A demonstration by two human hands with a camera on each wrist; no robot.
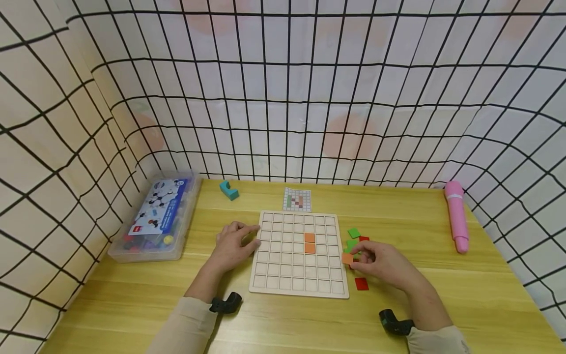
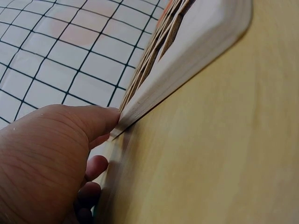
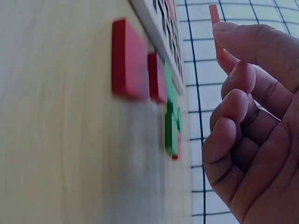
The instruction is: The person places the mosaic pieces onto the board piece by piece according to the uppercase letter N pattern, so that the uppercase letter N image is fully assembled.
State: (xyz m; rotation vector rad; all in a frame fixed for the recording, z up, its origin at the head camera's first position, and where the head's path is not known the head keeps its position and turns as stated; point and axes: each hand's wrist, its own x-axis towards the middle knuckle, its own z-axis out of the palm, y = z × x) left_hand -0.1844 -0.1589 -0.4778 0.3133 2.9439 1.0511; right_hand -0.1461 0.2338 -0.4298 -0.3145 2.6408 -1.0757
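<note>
A wooden grid board (image 1: 298,294) lies flat in the middle of the table, with two orange square tiles (image 1: 309,238) set one below the other in its cells. My right hand (image 1: 383,265) pinches another orange tile (image 3: 216,28) between thumb and forefinger, raised close by the board's right edge. Under and around that hand lie green tiles (image 1: 353,233) and red tiles (image 1: 361,284), some partly hidden by the fingers. On the other side, my left hand (image 1: 233,248) touches the board's left edge with thumb and forefinger, its other fingers loosely bent.
Behind the board lies a small printed card (image 1: 297,200) with a coloured grid pattern. A clear plastic case (image 1: 187,216) stands at the left, near a teal curved piece (image 1: 229,190). A pink marker-shaped object (image 1: 457,216) lies far right. Black-gridded white sheeting (image 1: 305,98) encloses the table's back and sides.
</note>
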